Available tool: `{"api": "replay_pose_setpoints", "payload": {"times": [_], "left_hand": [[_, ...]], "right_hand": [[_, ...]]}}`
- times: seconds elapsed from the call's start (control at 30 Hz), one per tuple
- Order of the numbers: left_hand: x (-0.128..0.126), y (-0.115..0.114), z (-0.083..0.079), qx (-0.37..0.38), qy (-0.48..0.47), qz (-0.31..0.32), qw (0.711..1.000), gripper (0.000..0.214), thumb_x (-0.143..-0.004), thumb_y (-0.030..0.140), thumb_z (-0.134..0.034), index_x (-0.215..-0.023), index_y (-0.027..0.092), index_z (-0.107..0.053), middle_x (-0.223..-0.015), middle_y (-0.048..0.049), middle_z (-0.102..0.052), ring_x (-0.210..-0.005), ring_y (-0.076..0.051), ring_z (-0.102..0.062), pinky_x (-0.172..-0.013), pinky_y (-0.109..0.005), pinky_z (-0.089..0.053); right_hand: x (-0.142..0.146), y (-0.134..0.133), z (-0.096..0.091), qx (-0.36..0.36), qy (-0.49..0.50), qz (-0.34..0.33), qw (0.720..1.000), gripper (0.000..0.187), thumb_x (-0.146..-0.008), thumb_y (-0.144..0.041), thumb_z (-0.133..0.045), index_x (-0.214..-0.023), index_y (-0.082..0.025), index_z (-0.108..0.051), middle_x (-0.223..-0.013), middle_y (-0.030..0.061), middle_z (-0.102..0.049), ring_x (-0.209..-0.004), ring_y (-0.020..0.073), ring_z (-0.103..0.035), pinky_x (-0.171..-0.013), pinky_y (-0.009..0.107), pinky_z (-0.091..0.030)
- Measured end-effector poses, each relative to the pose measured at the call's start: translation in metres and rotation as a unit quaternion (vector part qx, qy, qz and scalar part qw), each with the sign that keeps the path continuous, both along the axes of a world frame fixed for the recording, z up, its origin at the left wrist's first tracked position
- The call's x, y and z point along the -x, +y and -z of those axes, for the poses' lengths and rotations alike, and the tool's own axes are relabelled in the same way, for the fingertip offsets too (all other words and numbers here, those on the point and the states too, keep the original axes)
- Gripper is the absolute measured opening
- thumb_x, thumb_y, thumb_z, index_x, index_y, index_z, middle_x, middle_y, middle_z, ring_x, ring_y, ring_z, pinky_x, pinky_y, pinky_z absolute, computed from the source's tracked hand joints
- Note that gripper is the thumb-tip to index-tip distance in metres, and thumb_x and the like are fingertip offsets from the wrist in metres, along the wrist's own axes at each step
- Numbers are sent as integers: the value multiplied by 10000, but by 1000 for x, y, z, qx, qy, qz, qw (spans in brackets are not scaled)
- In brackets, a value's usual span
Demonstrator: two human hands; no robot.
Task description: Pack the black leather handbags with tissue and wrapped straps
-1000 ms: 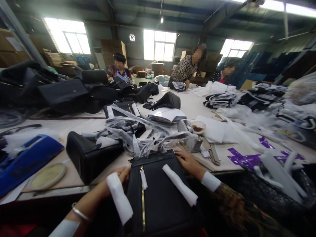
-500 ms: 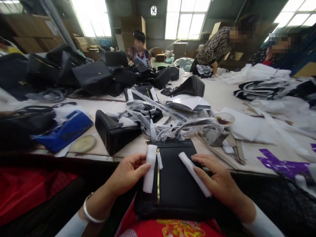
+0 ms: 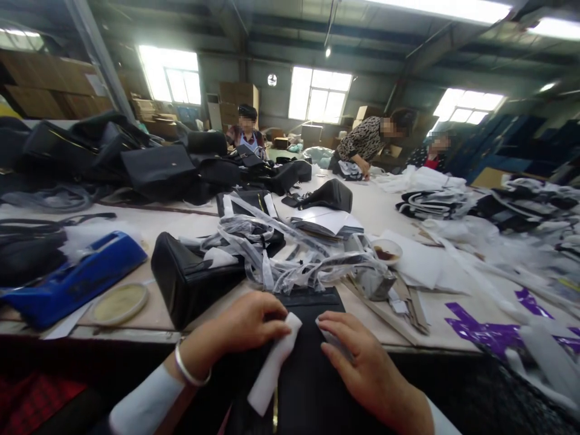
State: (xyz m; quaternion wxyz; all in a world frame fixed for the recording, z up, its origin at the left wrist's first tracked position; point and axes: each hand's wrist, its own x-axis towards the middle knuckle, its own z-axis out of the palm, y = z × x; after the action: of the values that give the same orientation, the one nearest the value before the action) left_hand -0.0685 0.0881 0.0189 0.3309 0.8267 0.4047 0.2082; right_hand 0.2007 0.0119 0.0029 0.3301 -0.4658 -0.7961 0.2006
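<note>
A black handbag (image 3: 312, 368) with a gold zip lies against the table's near edge, in front of me. My left hand (image 3: 247, 323) is curled on a white foam-wrapped handle strip (image 3: 272, 371) at the bag's upper left. My right hand (image 3: 362, 365) lies flat on the bag's right side, fingers stretched toward the middle, covering the other white strip. A silver bangle (image 3: 190, 373) circles my left wrist.
A black bag (image 3: 190, 281) stands to the left beside a tangle of plastic-wrapped straps (image 3: 290, 254). A blue tape dispenser (image 3: 72, 281), a round lid (image 3: 120, 302), a small bowl (image 3: 386, 251) and purple tape (image 3: 489, 332) lie around. Three people work across the table (image 3: 380, 202).
Both hands have drawn in toward the bag's middle. The left one now grips its white strip near the top; the right one has laid flat over the other strip. The view tilted up.
</note>
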Motion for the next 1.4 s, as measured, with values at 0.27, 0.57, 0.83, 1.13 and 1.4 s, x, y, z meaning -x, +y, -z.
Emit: {"api": "replay_pose_setpoints", "payload": {"times": [0.27, 0.57, 0.83, 1.13, 1.4], "left_hand": [[-32, 95, 47, 13, -64, -179, 982, 155, -806, 299, -687, -824, 168, -766, -797, -67, -748, -780, -221, -658, -737, -301, -460], [-31, 107, 56, 126, -137, -182, 966, 208, -815, 304, -735, -753, 148, -614, -653, 38, -590, -579, -115, -555, -586, -254, -461], [-38, 71, 44, 117, -266, -229, 929, 307, -818, 480, -540, -872, 178, -547, -571, 75, -440, -462, -102, -424, -460, -222, -312], [-35, 66, 32, -36, -198, -214, 956, 411, -707, 321, -758, -1095, 216, -675, -1108, -96, -619, -1090, -287, -559, -997, -405, -413], [-38, 77, 39, 50, -223, -189, 955, 115, -692, 228, -684, -724, 203, -576, -699, -26, -593, -800, -253, -627, -851, -420, -477]], "right_hand": [[8, 1, -3, 17, -26, -16, 999, 284, -906, -184, -597, -1173, -220, -685, -1273, 127, -635, -1200, 279, -588, -1047, 459, -512], [6, 6, -1, 18, -4, -17, 1000, 242, -905, -187, -588, -1113, -204, -712, -1206, 131, -672, -1154, 272, -619, -1018, 450, -522], [17, 36, -20, 19, 58, -32, 998, 206, -879, -166, -616, -1049, -189, -730, -1100, 104, -715, -1054, 238, -662, -965, 389, -536], [31, 44, -14, 41, 55, -43, 997, 192, -846, -124, -637, -1002, -188, -730, -1045, 83, -721, -1014, 226, -665, -948, 355, -527], [35, 50, -4, 15, -104, -61, 993, 334, -847, -213, -681, -1178, -175, -706, -1303, 135, -645, -1214, 299, -577, -1067, 438, -449]]}}
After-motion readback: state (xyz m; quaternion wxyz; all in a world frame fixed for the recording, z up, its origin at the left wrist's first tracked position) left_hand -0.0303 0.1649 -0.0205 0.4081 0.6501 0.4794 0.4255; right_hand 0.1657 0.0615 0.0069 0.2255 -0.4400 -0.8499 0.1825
